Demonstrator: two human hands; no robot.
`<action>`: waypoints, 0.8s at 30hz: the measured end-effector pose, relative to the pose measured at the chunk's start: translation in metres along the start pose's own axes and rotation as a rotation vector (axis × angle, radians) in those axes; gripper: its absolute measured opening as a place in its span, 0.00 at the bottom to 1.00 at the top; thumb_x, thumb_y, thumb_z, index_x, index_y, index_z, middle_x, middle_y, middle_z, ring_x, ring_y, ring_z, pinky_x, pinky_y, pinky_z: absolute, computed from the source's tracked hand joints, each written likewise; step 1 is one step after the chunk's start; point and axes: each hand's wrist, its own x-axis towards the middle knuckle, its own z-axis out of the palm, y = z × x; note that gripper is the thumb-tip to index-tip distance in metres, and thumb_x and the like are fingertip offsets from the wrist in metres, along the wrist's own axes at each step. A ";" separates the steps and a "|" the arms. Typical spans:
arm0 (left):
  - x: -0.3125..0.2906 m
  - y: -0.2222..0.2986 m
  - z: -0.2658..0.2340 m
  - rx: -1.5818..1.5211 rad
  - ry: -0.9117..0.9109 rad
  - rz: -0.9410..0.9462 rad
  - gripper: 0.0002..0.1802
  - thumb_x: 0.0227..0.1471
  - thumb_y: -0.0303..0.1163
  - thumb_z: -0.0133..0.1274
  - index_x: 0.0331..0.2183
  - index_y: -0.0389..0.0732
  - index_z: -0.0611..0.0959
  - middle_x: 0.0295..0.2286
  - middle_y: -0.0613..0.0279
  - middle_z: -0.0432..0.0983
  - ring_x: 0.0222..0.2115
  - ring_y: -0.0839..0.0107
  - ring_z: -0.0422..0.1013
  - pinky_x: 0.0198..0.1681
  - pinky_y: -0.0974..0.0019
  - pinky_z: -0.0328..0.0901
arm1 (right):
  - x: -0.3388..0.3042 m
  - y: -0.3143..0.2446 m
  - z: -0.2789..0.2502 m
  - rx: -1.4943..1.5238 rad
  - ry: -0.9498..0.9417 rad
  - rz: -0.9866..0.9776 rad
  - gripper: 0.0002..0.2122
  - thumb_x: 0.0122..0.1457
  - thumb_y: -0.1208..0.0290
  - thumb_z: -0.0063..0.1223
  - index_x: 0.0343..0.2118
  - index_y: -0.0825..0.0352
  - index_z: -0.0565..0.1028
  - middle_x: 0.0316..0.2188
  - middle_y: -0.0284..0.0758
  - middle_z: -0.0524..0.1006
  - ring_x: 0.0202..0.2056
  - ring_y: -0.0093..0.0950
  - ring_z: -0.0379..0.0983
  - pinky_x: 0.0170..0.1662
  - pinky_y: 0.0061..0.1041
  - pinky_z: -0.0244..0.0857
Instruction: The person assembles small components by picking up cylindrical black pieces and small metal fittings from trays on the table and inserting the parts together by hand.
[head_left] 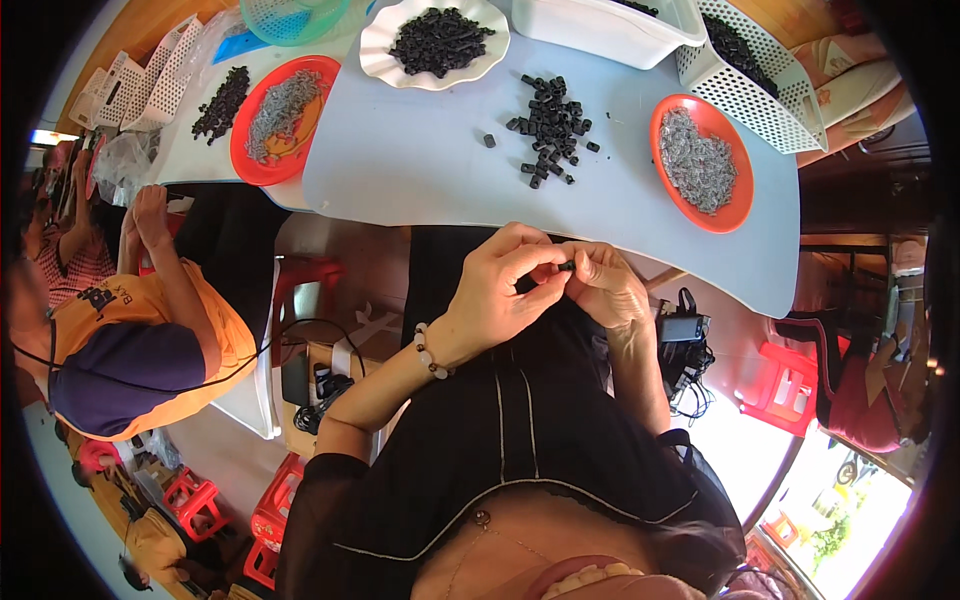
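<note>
While two bare hands are meeting just off the near edge of the bench (400, 160), their fingers are pinching one small black component (567, 266).

With thumb and forefinger tips drawn nearly together, the left hand (503, 284) is holding the component from the left, and the right hand (612, 290) is closing its thumb and forefinger on it from the right; the fingertips are partly hiding it. A beaded bracelet (432, 355) is circling the left wrist. Beyond the hands, a loose pile of black components (550, 125) is lying on the bench. To its right, an orange-red plate (742, 190) is carrying small translucent grey pieces (697, 165); at the far left, a white scalloped dish (374, 58) is holding more black pieces (440, 42).
</note>
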 end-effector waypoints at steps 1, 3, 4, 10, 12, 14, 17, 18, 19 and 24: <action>0.000 0.000 0.000 0.017 -0.008 -0.013 0.11 0.44 0.19 0.64 0.33 0.35 0.83 0.32 0.60 0.75 0.26 0.76 0.75 0.30 0.73 0.71 | 0.001 0.001 0.000 0.009 0.000 0.004 0.21 0.57 0.59 0.61 0.41 0.77 0.78 0.36 0.37 0.79 0.39 0.25 0.73 0.47 0.26 0.64; -0.001 0.000 -0.002 0.033 0.001 -0.018 0.11 0.43 0.18 0.64 0.33 0.35 0.83 0.32 0.60 0.75 0.26 0.76 0.75 0.30 0.73 0.71 | 0.004 0.005 -0.001 0.012 0.000 0.009 0.21 0.57 0.58 0.61 0.41 0.77 0.78 0.36 0.37 0.79 0.40 0.27 0.73 0.49 0.27 0.64; -0.001 -0.001 -0.004 0.049 0.008 -0.022 0.11 0.43 0.18 0.64 0.33 0.36 0.83 0.31 0.60 0.75 0.26 0.75 0.75 0.30 0.73 0.71 | 0.006 0.005 0.000 0.010 -0.005 0.008 0.21 0.57 0.58 0.61 0.41 0.77 0.78 0.36 0.37 0.79 0.40 0.27 0.73 0.49 0.27 0.64; 0.001 -0.004 -0.006 0.021 0.075 -0.062 0.10 0.43 0.18 0.64 0.32 0.35 0.83 0.31 0.60 0.75 0.25 0.76 0.75 0.28 0.74 0.70 | 0.007 0.012 0.019 0.017 0.101 -0.047 0.24 0.60 0.51 0.55 0.39 0.75 0.78 0.38 0.41 0.79 0.41 0.30 0.74 0.50 0.31 0.65; 0.002 -0.004 -0.006 0.006 0.080 -0.078 0.10 0.43 0.18 0.64 0.32 0.35 0.83 0.31 0.60 0.74 0.24 0.76 0.74 0.28 0.74 0.70 | 0.009 0.014 0.016 0.059 0.123 -0.020 0.25 0.61 0.49 0.52 0.38 0.74 0.78 0.38 0.41 0.78 0.41 0.31 0.74 0.50 0.32 0.66; 0.002 -0.005 -0.005 0.040 0.055 -0.076 0.10 0.43 0.19 0.64 0.32 0.35 0.82 0.30 0.61 0.74 0.24 0.77 0.74 0.28 0.75 0.70 | 0.010 0.017 0.014 0.103 0.146 0.006 0.26 0.62 0.47 0.49 0.37 0.73 0.78 0.38 0.41 0.78 0.41 0.31 0.74 0.51 0.33 0.66; 0.002 -0.010 -0.004 0.077 0.036 -0.077 0.09 0.44 0.20 0.64 0.32 0.35 0.82 0.30 0.61 0.74 0.24 0.77 0.74 0.27 0.75 0.69 | 0.014 0.022 0.012 0.146 0.176 0.018 0.27 0.64 0.45 0.45 0.36 0.72 0.78 0.36 0.40 0.77 0.42 0.32 0.72 0.50 0.34 0.66; 0.002 -0.010 -0.004 0.076 0.035 -0.079 0.09 0.44 0.20 0.64 0.32 0.35 0.82 0.30 0.61 0.74 0.24 0.77 0.74 0.27 0.75 0.69 | 0.015 0.023 0.011 0.178 0.185 0.030 0.27 0.64 0.45 0.45 0.36 0.71 0.78 0.36 0.39 0.76 0.42 0.32 0.72 0.50 0.34 0.66; 0.003 -0.010 -0.004 0.069 0.035 -0.092 0.09 0.44 0.20 0.64 0.32 0.35 0.82 0.30 0.61 0.74 0.24 0.77 0.74 0.27 0.75 0.69 | 0.016 0.025 0.010 0.211 0.194 0.042 0.26 0.64 0.45 0.44 0.35 0.71 0.78 0.36 0.39 0.76 0.43 0.32 0.71 0.50 0.34 0.66; 0.001 -0.015 -0.002 0.089 0.020 -0.105 0.09 0.44 0.20 0.64 0.32 0.35 0.82 0.30 0.61 0.74 0.24 0.77 0.74 0.27 0.74 0.69 | 0.015 0.031 0.004 0.238 0.213 0.045 0.26 0.64 0.46 0.44 0.34 0.70 0.78 0.36 0.38 0.76 0.42 0.32 0.71 0.50 0.33 0.66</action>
